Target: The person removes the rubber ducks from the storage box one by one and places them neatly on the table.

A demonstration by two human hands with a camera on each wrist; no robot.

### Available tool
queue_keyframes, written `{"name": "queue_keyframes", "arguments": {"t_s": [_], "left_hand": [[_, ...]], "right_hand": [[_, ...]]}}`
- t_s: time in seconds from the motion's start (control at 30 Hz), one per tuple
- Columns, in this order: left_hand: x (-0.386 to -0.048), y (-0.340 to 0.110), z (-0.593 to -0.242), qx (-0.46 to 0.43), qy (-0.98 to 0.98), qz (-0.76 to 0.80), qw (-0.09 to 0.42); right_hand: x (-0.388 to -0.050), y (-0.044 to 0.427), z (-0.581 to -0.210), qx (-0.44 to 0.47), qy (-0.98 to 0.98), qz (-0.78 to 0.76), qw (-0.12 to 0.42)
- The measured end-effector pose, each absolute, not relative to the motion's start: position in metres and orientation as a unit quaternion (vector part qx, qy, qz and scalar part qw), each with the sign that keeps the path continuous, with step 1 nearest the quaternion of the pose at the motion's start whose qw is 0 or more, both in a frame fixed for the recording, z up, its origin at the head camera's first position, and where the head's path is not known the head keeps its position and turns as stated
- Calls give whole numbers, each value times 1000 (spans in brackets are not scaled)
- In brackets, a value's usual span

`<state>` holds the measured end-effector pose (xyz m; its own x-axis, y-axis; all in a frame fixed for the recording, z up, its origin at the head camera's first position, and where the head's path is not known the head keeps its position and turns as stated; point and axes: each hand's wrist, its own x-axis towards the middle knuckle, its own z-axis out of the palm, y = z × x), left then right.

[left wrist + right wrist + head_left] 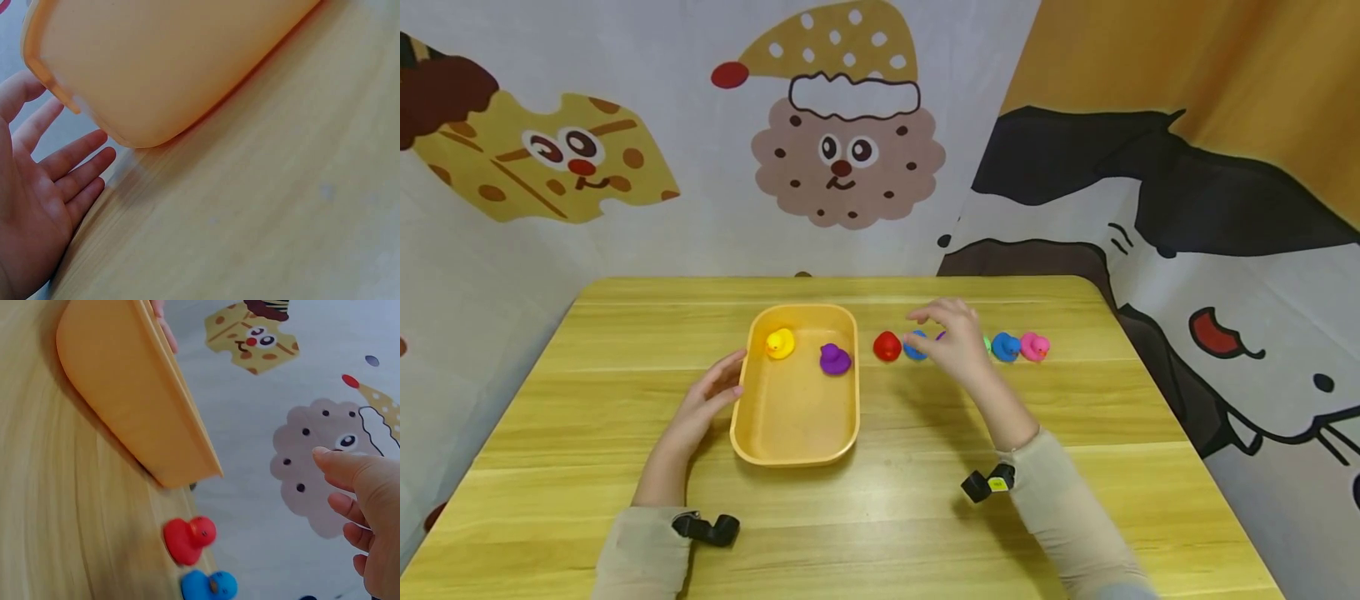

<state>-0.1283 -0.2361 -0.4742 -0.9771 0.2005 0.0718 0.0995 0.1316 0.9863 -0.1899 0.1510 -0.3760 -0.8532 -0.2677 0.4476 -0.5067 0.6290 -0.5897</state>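
A yellow-orange plastic bin (793,459) stands on the table with a yellow toy duck (780,344) and a purple toy duck (835,360) inside. At the bin's left side is my left hand (700,408), fingers spread and relaxed by the rim. My right hand (957,343) hovers over a row of toy ducks, thumb and fingers apart, with nothing between them. Left of it lie a red duck (185,540) and a blue duck (206,586). Beyond the hand sit a second blue duck (1006,347) and a pink duck (1035,347). Purple and green bits show behind the hand, mostly hidden.
The wood-grain table (925,533) reaches back to a white curtain (700,242) printed with cartoon figures. Each sleeve carries a black wrist camera, one on the left (707,529) and one on the right (987,483).
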Motion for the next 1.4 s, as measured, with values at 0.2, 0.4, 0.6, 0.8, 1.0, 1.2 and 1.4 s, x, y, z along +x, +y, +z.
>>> {"name": "queue_keyframes", "arguments": {"t_s": [0.2, 0.4, 0.6, 0.8, 1.0, 1.2, 1.4], "left_hand": [[-129, -235, -473, 99, 750, 653, 43], [-129, -235, -473, 109, 746, 656, 37], [-128, -235, -473, 108, 743, 660, 39], [-128, -235, -474, 109, 743, 659, 40], [-129, -236, -476, 113, 744, 658, 35], [-129, -236, -476, 118, 743, 658, 32], [-129, -237, -476, 111, 745, 657, 35]], "right_hand": [[-190, 133, -379, 218, -895, 360, 151], [-191, 114, -384, 229, -893, 352, 160], [-193, 97, -390, 227, -911, 319, 132], [-194, 82, -395, 230, -926, 281, 102], [-197, 70, -400, 231, -937, 248, 86], [-201, 62, -405, 228, -948, 214, 64], [-206, 58, -411, 232, -955, 176, 49]]}}
